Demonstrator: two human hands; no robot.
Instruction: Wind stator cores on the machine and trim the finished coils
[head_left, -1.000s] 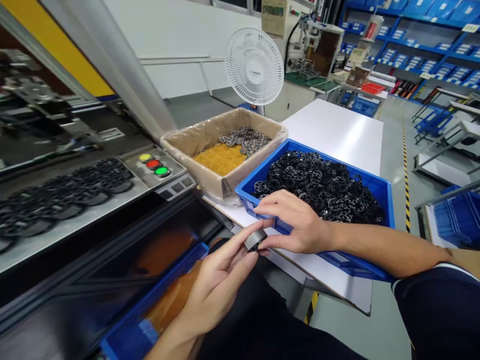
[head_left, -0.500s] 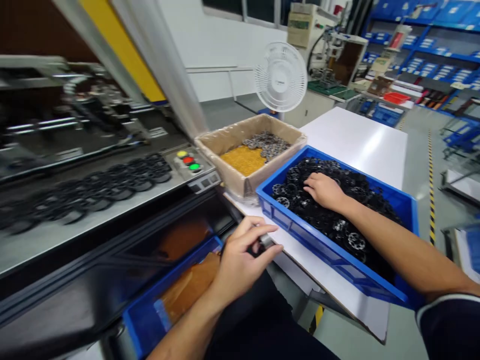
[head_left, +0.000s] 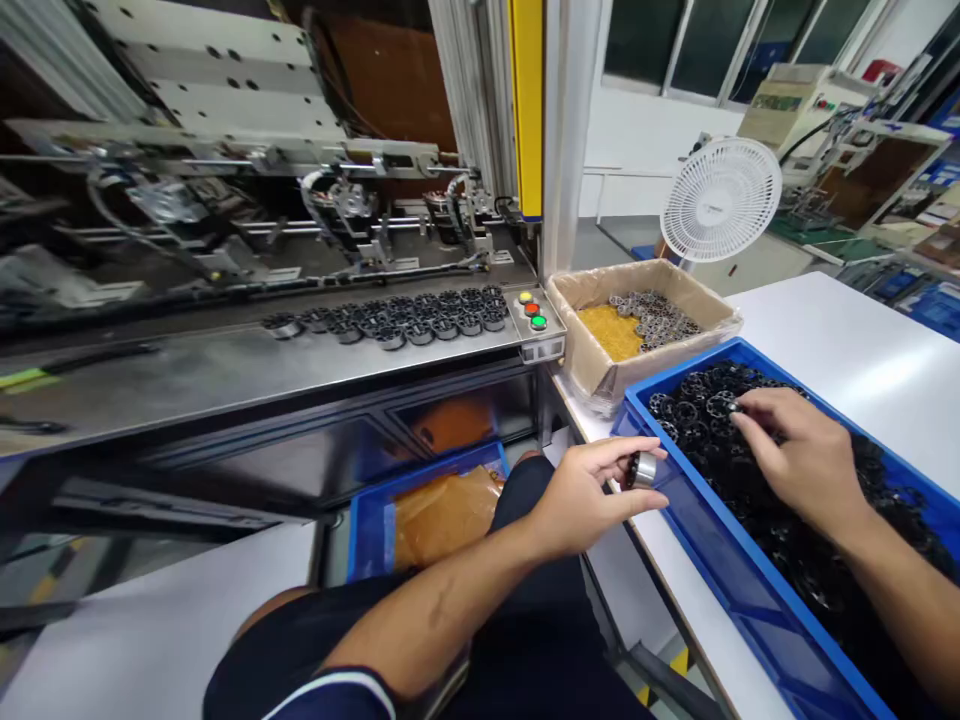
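My left hand (head_left: 589,490) grips a short ring-shaped part (head_left: 643,469), silver outside with a black inner side, between thumb and fingers. It is held just left of the blue bin (head_left: 720,510). My right hand (head_left: 806,450) is over that bin, thumb and fingers closed at the edge of a black spoked ring part (head_left: 720,405). Many similar black parts (head_left: 780,530) fill the bin around and beneath this hand. Rows of finished-looking black and silver ring parts (head_left: 420,318) stand on the metal machine ledge to the left.
A plastic-lined carton (head_left: 600,372) holds grey metal rings and yellow material behind the bin. Yellow, red and green buttons (head_left: 532,309) sit at the ledge's right end. A white fan (head_left: 720,200) stands behind. Below the ledge is another blue bin (head_left: 367,530) with brown wrapping.
The view has swung left, showing more of the machine. My right hand has drawn back from among the parts and now pinches a black one. My left hand still holds its ring part.
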